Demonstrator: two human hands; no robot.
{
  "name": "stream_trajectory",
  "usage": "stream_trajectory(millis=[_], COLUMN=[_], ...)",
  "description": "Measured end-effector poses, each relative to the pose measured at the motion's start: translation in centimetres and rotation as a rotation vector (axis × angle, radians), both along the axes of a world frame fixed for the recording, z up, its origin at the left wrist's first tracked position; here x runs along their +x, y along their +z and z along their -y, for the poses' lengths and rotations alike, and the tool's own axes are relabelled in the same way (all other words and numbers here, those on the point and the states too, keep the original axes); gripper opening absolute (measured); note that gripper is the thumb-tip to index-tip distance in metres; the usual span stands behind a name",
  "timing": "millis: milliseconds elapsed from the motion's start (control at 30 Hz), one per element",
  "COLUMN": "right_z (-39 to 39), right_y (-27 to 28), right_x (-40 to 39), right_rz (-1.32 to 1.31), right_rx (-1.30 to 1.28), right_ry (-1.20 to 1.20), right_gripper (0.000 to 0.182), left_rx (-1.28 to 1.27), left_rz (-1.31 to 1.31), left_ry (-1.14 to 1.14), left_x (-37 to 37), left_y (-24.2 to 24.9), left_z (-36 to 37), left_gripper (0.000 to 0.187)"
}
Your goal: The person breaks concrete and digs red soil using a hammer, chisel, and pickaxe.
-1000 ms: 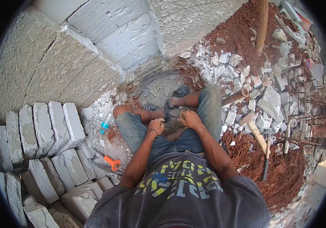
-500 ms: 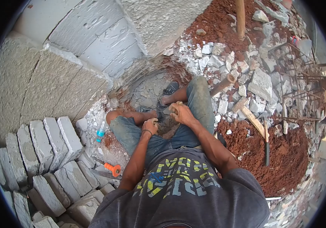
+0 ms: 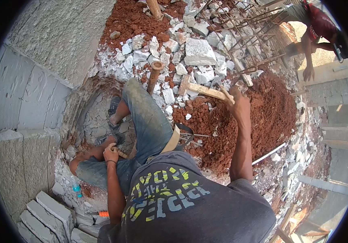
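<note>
My left hand point(image 3: 111, 154) is closed on a short, tan rod-like piece point(image 3: 122, 154) above my bent leg. Over the red soil at the right, my right hand point(image 3: 240, 102) is closed on a slim tool point(image 3: 225, 94), whose handle is hidden by the fingers. Just beside it lies a hammer point(image 3: 204, 90) with a pale wooden handle, its head on the rubble. A thick, rusty-brown post point(image 3: 154, 77) stands near my knee.
My feet are in a round pit point(image 3: 97, 117). Grey blocks point(image 3: 46, 218) lie at lower left, near a bottle point(image 3: 76, 187) and an orange-handled tool point(image 3: 103, 214). Rebar point(image 3: 251, 36) lies at upper right, where another person point(image 3: 322, 24) leans in.
My right hand has left my lap and reached right to the slim tool. The left hand remains near my leg. The view has swung right, bringing the other person further into sight.
</note>
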State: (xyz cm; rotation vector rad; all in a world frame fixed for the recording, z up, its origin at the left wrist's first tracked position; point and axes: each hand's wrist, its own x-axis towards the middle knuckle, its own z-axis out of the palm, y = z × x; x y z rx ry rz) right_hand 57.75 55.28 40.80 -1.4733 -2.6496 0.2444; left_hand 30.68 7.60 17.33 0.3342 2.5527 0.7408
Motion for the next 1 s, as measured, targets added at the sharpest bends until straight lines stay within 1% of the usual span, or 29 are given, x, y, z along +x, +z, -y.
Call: stream_trajectory(millis=[33, 67, 133, 200, 267, 300, 333, 367, 400, 433, 467, 500, 533, 567, 600, 633, 667, 700, 733, 767, 833, 867, 900, 933, 967, 1000], right_z=[-1.1, -1.5, -2.5, -3.4, -5.1, -5.7, -5.7, -5.2, -5.0, -6.2, -6.0, -7.0, -7.6, -8.2, -7.9, -5.8, -5.4, -6.0, -6.6, -6.5, -5.1, -2.1, 2.8, 5.8, 6.2, 9.3], right_y=[-0.9, -1.1, -2.8, -4.5, -6.7, -7.0, -6.8, -5.4, -5.1, -6.4, -5.9, -6.4, -6.5, -7.6, -7.0, -5.4, -4.5, -4.8, -5.0, -4.9, -3.6, -1.8, 0.7, 2.4, 1.9, 3.5], right_x=[1.7, 2.2, 3.4, 4.2, 4.9, 4.9, 4.6, 3.9, 3.5, 4.3, 3.8, 4.5, 4.8, 6.2, 5.9, 4.9, 4.4, 4.6, 4.5, 3.6, 1.8, 0.0, -3.0, -5.7, -7.0, -10.0], right_rz=[0.016, 0.036, 0.265, 0.298, 0.280, 0.285, 0.312, 0.369, 0.395, 0.321, 0.317, 0.233, 0.295, 0.131, 0.140, 0.148, 0.112, 0.122, 0.126, 0.130, -0.023, -0.021, -0.312, -0.627, -0.813, -0.938], right_rx=[0.124, 0.078, 0.110, 0.066, 0.074, 0.096, 0.129, 0.111, 0.064, 0.085, -0.011, -0.093, -0.125, -0.085, -0.160, -0.133, -0.153, -0.035, 0.086, 0.083, 0.020, 0.021, -0.161, -0.315, -0.445, -0.513], right_ry=[0.072, 0.010, 0.021, 0.043, 0.027, 0.069, 0.095, 0.165, 0.137, 0.253, 0.226, 0.276, 0.291, 0.300, 0.199, 0.162, 0.083, 0.122, 0.157, 0.180, 0.030, 0.039, -0.021, -0.100, -0.091, -0.058], right_gripper=[0.038, 0.040, 0.040, 0.036, 0.032, 0.025, 0.029, 0.035, 0.044, 0.039, 0.034, 0.029, 0.028, 0.028, 0.031, 0.037, 0.043, 0.044, 0.045, 0.045, 0.041, 0.041, 0.037, 0.032, 0.021, 0.015], left_rx=[0.001, 0.019, 0.025, 0.009, 0.018, 0.043, 0.063, 0.040, 0.085, 0.124, 0.147, 0.182, 0.224, 0.374, 0.530, 0.514, 0.591, 0.667, 0.674, 0.597, 0.392, 0.229, -0.125, -0.266, -0.523, -0.613], left_rz=[-0.002, -0.031, -0.061, -0.052, -0.068, -0.018, 0.031, 0.009, 0.048, 0.036, 0.054, -0.034, -0.082, -0.087, -0.098, -0.109, -0.231, -0.352, -0.427, -0.466, -0.648, -0.640, -0.786, -0.702, -0.589, -0.342], left_ry=[0.013, -0.010, -0.008, 0.000, 0.014, 0.040, 0.084, 0.086, 0.107, 0.095, 0.143, 0.147, 0.209, 0.333, 0.447, 0.487, 0.582, 0.669, 0.741, 0.838, 0.930, 1.007, 0.922, 0.953, 0.924, 0.920], left_x=[-0.1, -0.1, 0.0, 0.1, 0.1, 0.2, 0.3, 0.4, 0.4, 0.4, 0.4, 0.3, 0.4, 0.5, 0.6, 0.6, 0.5, 0.5, 0.4, 0.2, 0.4, 1.0, 1.7, 2.8, 4.0, 5.3], left_y=[-0.2, -0.5, -0.4, 0.3, -0.1, 0.6, 1.4, 1.1, 1.7, 1.8, 2.2, 1.8, 2.1, 2.9, 4.4, 6.2, 8.1, 9.5, 10.4, 12.1, 12.8, 13.9, 13.5, 14.0, 14.6, 15.8], left_z=[0.0, 0.1, 0.4, 0.1, 0.4, 0.3, 0.2, 0.3, 0.3, 0.2, 0.1, 0.4, 0.5, 0.5, 0.9, 2.1, 2.9, 3.6, 5.3, 7.0, 11.9, 14.2, 17.5, 19.8, 21.7, 22.8], left_gripper=[0.025, 0.025, 0.025, 0.025, 0.025, 0.026, 0.026, 0.029, 0.030, 0.029, 0.029, 0.031, 0.030, 0.029, 0.028, 0.028, 0.027, 0.025, 0.025, 0.026, 0.027, 0.026, 0.027, 0.025, 0.026, 0.029])
